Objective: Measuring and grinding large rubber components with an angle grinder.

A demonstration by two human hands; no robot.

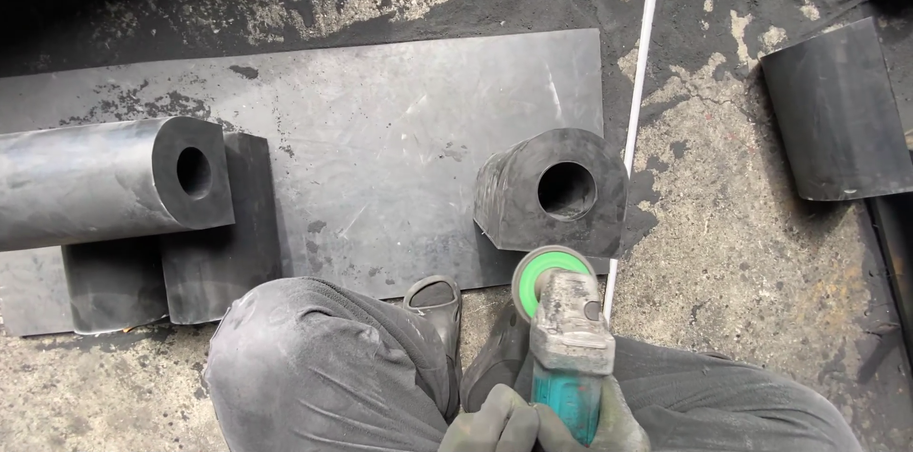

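Hands: the gloved left hand [495, 425] and right hand [609, 425] were both clamped around the teal body of an angle grinder [569, 343], low in the view between the person's knees.
Grinder: its green-faced disc [552, 271] sat just ahead of the hands, at the lower edge of a short black rubber block [552, 191]; whether they touched could not be told.
Block: D-shaped, with a round bore, it stood on a dark sheet [380, 157] directly beyond the disc.
Labels: none could be made out on any piece.
Left of the hands: a longer bored block [105, 181] lay across flat slabs [219, 252].
Right: a thin white rod [632, 110] ran away from the grinder; farther off rested another dark block [837, 110].
Foreground: dusty trouser knees [323, 366] and a boot [436, 305] crowded the near view.
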